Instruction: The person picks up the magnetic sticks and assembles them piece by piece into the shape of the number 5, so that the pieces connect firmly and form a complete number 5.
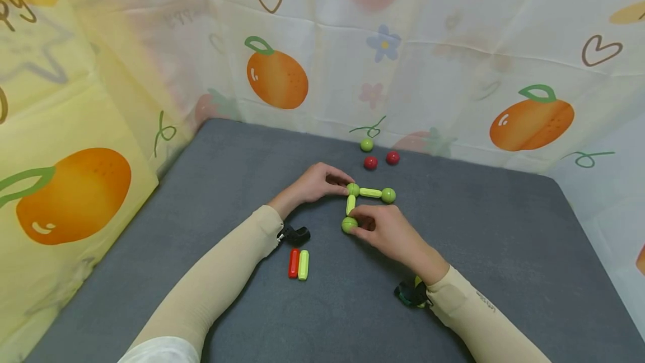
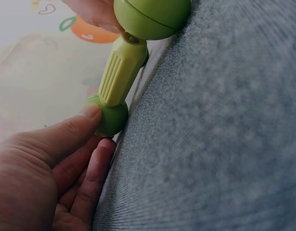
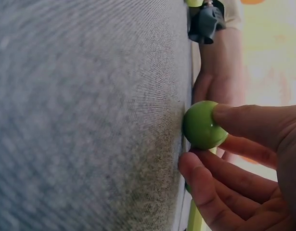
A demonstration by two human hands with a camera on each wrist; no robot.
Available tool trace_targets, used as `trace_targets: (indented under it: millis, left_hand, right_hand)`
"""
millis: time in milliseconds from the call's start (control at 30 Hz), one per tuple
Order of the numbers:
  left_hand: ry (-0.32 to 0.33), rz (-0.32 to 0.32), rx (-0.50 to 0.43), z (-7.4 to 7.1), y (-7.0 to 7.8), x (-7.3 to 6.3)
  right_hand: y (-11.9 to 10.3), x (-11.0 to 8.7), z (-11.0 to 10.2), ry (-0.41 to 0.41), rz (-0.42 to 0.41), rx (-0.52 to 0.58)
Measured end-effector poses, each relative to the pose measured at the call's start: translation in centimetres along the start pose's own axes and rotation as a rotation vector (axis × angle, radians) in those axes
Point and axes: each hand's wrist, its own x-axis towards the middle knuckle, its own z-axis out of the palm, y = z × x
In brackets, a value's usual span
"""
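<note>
An L-shaped chain of green balls and yellow-green rods lies on the grey table (image 1: 468,228). With thumb and fingers, my left hand (image 1: 318,182) pinches the corner ball (image 1: 353,189). The near ball (image 1: 349,225) is pinched by my right hand (image 1: 392,232); in the right wrist view this green ball (image 3: 201,126) sits between thumb and fingers, right at the tabletop. One rod (image 2: 118,72) joins the two held balls in the left wrist view. A second rod (image 1: 370,192) runs right from the corner to an end ball (image 1: 388,195).
Behind the chain lie a loose green ball (image 1: 367,145) and two red balls (image 1: 370,163). A red rod (image 1: 294,263) and a yellow-green rod (image 1: 303,265) lie side by side near my left forearm. A fruit-printed cloth (image 1: 322,71) hangs along the back edge.
</note>
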Motion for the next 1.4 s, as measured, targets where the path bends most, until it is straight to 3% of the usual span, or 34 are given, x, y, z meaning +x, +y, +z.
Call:
trace_targets:
  millis: [433, 1400]
  left_hand:
    - [-0.001, -0.007, -0.009, 0.07, 0.10, 0.06]
    - [-0.002, 0.012, -0.007, 0.09, -0.02, 0.06]
  right_hand:
    - [0.33, 0.01, -0.02, 0.036, -0.031, -0.022]
    - [-0.07, 0.00, -0.10, 0.007, -0.001, 0.008]
